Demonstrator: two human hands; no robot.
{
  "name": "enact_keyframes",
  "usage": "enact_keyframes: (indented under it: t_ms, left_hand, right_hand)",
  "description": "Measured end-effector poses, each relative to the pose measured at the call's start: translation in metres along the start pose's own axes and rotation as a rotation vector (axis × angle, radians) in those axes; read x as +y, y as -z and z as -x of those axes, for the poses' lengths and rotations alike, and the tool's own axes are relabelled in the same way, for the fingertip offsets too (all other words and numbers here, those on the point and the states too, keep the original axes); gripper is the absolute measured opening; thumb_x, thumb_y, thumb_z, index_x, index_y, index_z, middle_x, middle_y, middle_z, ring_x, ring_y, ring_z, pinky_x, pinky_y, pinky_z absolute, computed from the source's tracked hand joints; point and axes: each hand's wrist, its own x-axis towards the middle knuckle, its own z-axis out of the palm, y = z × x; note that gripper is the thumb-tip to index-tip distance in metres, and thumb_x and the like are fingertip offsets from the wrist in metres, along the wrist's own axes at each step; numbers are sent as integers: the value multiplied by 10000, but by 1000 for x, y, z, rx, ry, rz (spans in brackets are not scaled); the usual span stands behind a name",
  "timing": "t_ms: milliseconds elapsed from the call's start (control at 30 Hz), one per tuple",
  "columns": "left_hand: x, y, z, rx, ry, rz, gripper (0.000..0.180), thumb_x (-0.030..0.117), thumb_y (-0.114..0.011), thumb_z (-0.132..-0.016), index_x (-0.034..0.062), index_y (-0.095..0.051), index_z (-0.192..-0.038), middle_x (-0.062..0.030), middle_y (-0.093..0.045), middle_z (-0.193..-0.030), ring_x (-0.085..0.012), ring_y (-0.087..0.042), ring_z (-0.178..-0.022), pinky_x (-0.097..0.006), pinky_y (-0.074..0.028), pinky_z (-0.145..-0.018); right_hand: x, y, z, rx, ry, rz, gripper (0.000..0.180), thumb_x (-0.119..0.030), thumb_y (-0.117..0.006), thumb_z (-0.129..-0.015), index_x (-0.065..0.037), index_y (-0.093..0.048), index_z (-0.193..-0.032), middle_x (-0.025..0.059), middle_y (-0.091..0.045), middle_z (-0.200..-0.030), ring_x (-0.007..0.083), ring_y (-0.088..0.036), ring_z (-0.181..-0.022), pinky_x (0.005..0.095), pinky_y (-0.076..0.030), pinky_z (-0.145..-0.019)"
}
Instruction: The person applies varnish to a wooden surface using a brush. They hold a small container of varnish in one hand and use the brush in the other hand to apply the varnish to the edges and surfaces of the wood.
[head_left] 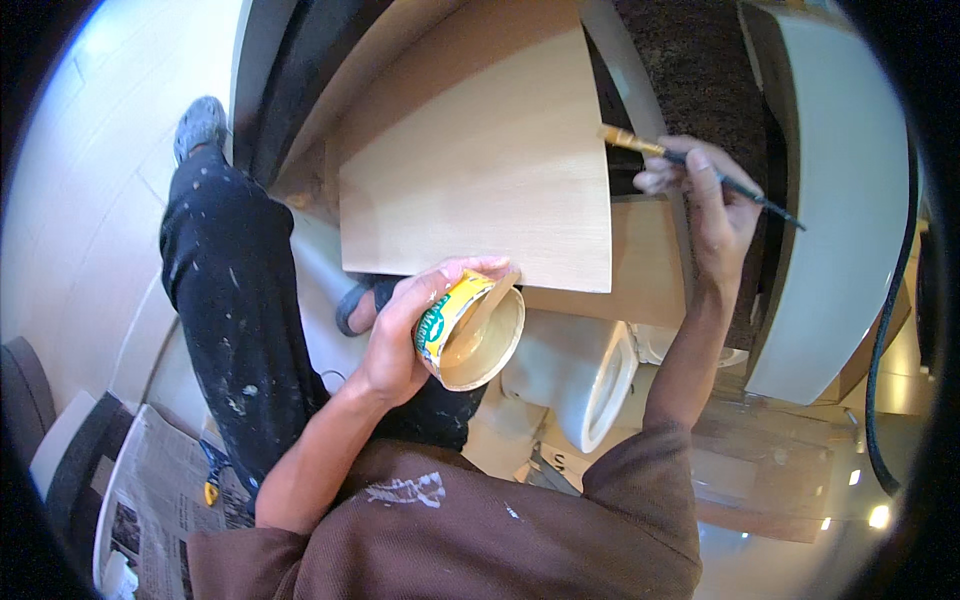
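Note:
My left hand point(400, 325) is closed around a yellow paper tub point(497, 350), tilted so its mouth faces up and to the right. Some tan paint lies inside the tub, and a flat wooden stick point(490, 300) leans against its inner wall by my fingers. My right hand point(718, 205) grips a thin paintbrush point(630, 142) by its dark handle. The bristles point left, at the right edge of a large pale wood-coloured panel point(475, 170). Whether they touch it I cannot tell. The tub is just below the panel's lower edge.
A white rounded fixture point(565, 370) stands below the panel. On the right is a white curved panel point(840, 200) with a black cable point(880, 370) beside it. Newspaper point(165, 490) and a yellow-tipped tool point(212, 470) lie at lower left. My paint-spotted trouser leg point(235, 300) extends left.

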Motion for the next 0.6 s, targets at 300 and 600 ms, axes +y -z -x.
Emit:
enact_keyframes:
  t_ms: [300, 600]
  left_hand:
    - [1, -9, -1, -12, -27, -75, 601, 434, -396, -953, -11, -527, -1336, -268, -540, -1344, -411, -620, -1097, -462, -491, -977]
    - [-11, -7, -5, -23, 57, -116, 604, 431, -384, -961, -22, -516, -1339, -279, -517, -1365, -423, -619, -1094, -457, -500, -969]
  right_hand:
    - [41, 16, 73, 277, 34, -298, 291, -131, -479, -1001, 82, -580, -1171, 204, -684, -971, 264, -692, -799, 359, -562, -701]
    - [82, 0, 112, 436, 55, -563, 199, -86, -505, -981, 37, -582, -1118, 152, -655, -924, 259, -681, -878, 361, -544, -763]
